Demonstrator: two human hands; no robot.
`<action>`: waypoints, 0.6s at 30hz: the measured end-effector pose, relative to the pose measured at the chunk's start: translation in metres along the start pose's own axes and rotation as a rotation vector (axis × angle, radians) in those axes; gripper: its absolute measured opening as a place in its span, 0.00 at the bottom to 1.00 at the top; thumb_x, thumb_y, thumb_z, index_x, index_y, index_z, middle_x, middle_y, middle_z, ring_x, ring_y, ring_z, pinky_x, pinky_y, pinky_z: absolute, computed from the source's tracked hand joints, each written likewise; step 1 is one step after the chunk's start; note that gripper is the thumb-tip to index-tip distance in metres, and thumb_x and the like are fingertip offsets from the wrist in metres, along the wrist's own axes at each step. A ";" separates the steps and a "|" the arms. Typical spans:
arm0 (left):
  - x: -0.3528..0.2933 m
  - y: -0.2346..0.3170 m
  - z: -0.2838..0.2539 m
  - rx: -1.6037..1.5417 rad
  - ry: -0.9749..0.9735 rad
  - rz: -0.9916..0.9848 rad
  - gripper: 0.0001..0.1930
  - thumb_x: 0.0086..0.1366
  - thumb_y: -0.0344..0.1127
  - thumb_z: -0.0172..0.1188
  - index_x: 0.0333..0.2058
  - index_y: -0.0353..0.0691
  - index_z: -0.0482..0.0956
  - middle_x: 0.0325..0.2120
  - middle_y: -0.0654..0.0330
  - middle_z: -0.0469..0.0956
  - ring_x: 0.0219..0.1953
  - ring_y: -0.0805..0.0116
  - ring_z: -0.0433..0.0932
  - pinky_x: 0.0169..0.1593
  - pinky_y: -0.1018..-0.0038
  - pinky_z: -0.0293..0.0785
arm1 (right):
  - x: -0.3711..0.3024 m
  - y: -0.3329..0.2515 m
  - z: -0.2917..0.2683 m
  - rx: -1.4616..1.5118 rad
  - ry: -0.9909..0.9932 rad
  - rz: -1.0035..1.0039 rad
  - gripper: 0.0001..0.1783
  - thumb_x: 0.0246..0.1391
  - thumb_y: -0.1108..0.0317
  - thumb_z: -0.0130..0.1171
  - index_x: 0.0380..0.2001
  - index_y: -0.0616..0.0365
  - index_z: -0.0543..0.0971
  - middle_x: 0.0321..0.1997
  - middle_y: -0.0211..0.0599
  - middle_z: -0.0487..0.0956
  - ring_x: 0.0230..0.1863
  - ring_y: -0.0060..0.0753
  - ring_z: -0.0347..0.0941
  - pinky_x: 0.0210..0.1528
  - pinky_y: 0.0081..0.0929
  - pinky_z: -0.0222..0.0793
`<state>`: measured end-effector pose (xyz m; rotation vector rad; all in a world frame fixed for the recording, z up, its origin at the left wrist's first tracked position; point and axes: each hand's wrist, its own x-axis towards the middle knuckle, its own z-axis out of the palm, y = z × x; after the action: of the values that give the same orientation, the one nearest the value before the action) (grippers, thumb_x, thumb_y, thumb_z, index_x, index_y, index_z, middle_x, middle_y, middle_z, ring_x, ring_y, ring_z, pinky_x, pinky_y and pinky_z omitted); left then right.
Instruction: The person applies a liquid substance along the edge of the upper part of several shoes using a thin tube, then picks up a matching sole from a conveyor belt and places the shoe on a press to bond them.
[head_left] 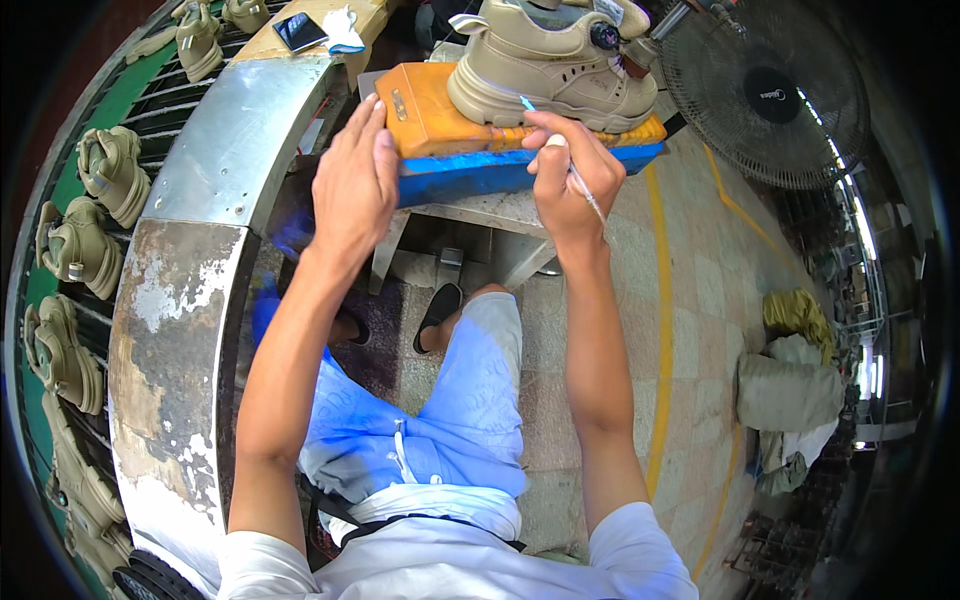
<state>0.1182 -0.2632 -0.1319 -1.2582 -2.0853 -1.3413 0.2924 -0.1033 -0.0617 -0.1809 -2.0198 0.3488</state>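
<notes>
A beige sneaker point(555, 70) with a thick sole and a black dial rests side-on atop an orange block point(425, 105), which has a blue lower part point(470, 180). My right hand point(575, 175) is closed around a slim white marking pen point(585, 190). Its pale blue tip meets or nearly meets the shoe where the upper joins the sole; exact contact is too small to tell. My left hand point(355, 185) lies with stretched fingers against the left end of the orange block, holding nothing.
On the left, several beige shoes point(80, 250) line a green conveyor rack behind a worn metal ledge point(180, 300). A phone point(298, 32) and white cloth point(342, 30) lie on it. A large fan point(770, 95) stands right, above cloth bundles point(790, 390).
</notes>
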 end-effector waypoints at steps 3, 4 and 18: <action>0.013 -0.011 0.004 -0.064 -0.035 -0.098 0.25 0.82 0.41 0.38 0.64 0.34 0.76 0.67 0.47 0.73 0.66 0.45 0.73 0.69 0.57 0.68 | -0.001 0.012 -0.008 0.064 0.014 0.098 0.15 0.59 0.77 0.52 0.43 0.61 0.86 0.30 0.39 0.86 0.27 0.31 0.83 0.30 0.28 0.78; 0.021 -0.021 0.005 -0.080 -0.036 -0.094 0.25 0.83 0.42 0.36 0.65 0.38 0.76 0.67 0.48 0.72 0.67 0.46 0.73 0.69 0.58 0.68 | 0.000 0.017 -0.010 0.089 0.009 0.100 0.15 0.60 0.77 0.51 0.43 0.62 0.86 0.31 0.39 0.86 0.26 0.29 0.83 0.30 0.28 0.78; 0.060 -0.059 0.022 -0.324 -0.206 -0.246 0.32 0.85 0.51 0.29 0.67 0.40 0.76 0.59 0.48 0.80 0.61 0.58 0.77 0.69 0.67 0.66 | -0.020 0.031 -0.031 -0.107 0.124 0.143 0.12 0.58 0.76 0.57 0.42 0.60 0.87 0.32 0.44 0.86 0.30 0.43 0.85 0.33 0.34 0.78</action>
<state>0.0405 -0.2238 -0.1334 -1.3486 -2.2904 -1.7840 0.3285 -0.0741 -0.0752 -0.4060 -1.9081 0.3114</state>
